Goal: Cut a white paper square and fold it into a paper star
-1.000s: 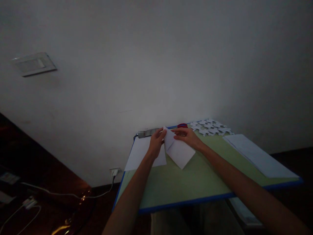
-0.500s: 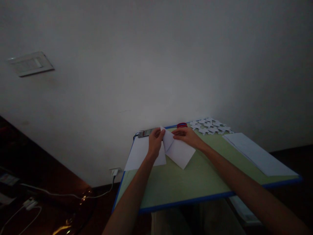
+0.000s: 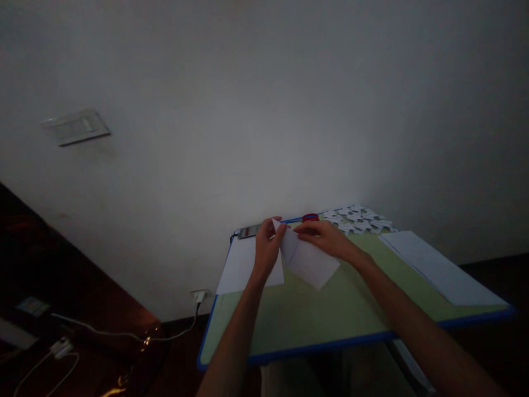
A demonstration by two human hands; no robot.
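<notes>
A partly folded sheet of white paper [image 3: 316, 263] is held between my two hands above the green table. My left hand [image 3: 269, 242] pinches its upper left corner between thumb and fingers. On the sheet's upper right edge, my right hand [image 3: 324, 237] grips with thumb and fingertips. One corner of the sheet is folded over, leaving a slanting flap. Beneath my left wrist lies a flat white sheet [image 3: 237, 270] on the table's left side.
The green table [image 3: 306, 325] has a blue edge and stands against the wall. Along its back are a phone [image 3: 248, 231], red scissors [image 3: 309, 217] and several folded paper pieces [image 3: 359, 219]. A paper stack [image 3: 442, 270] lies at the right. A plug [image 3: 200, 296] sits in the wall socket.
The view has shifted slightly, so the table and wall switch appear lower and further right. Both hands keep their hold on the folded paper, which has tilted a little.
</notes>
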